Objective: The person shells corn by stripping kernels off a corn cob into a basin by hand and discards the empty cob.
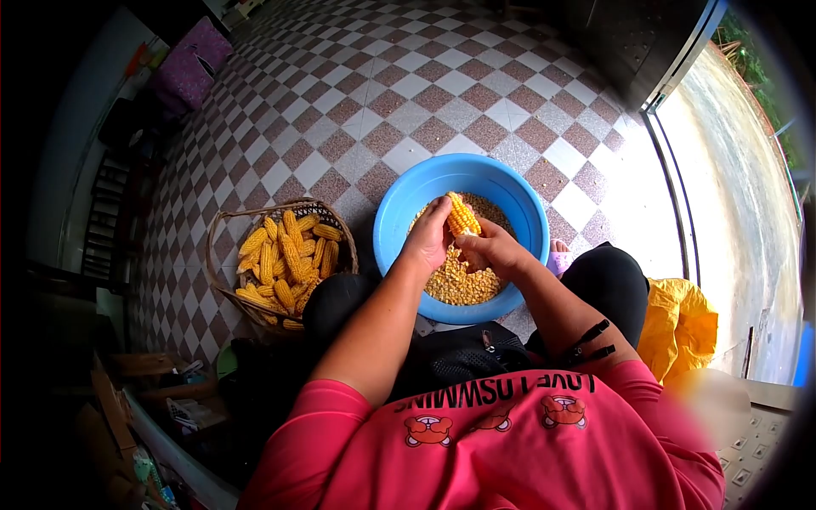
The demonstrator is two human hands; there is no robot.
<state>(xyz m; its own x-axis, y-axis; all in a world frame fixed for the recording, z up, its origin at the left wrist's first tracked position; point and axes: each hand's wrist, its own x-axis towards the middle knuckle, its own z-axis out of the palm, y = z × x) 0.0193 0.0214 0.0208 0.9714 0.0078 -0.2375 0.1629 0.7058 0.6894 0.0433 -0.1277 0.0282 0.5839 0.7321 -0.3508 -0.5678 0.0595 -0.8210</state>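
One shirt (518, 455), one cob (461, 216) between fingers (439, 208)

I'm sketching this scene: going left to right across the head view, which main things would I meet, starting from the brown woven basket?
Brown woven basket of piled yellow cobs, bare left hand, kernel-studded yellow corn cob, bare right hand, lilac open-toed shoe, crumpled orange-yellow material.

Checkered floor (340, 110), crumpled yellow sack (677, 327)
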